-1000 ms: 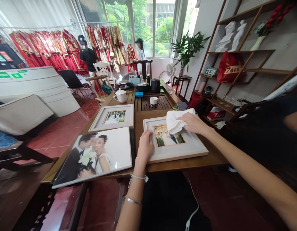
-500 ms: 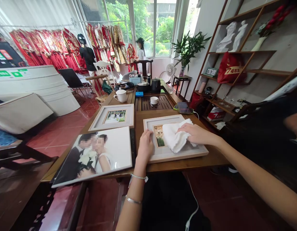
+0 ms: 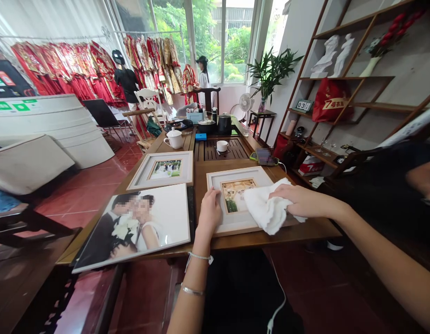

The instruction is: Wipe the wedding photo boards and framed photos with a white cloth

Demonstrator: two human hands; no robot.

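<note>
A pale wooden picture frame point(image 3: 235, 176) with a wedding photo lies flat on the wooden table point(image 3: 201, 178) in front of me. My left hand point(image 3: 210, 211) rests on the frame's near left edge, fingers curled over it. My right hand point(image 3: 301, 200) presses a crumpled white cloth point(image 3: 266, 211) onto the frame's near right corner. A second, similar picture frame point(image 3: 162, 169) lies to the left and further back. A large unframed wedding print point(image 3: 134, 225) lies at the table's near left.
A slatted tea tray point(image 3: 218, 148) holds a white cup point(image 3: 222, 145), with a white teapot point(image 3: 175, 138), kettles and a phone point(image 3: 265, 157) nearby. Shelving point(image 3: 340, 79) stands on the right. Two people stand by racks of red garments point(image 3: 79, 69) at the back.
My right hand has dragged the cloth from the frame's far right corner across the glass down to its near right corner. The left hand has stayed on the frame's edge.
</note>
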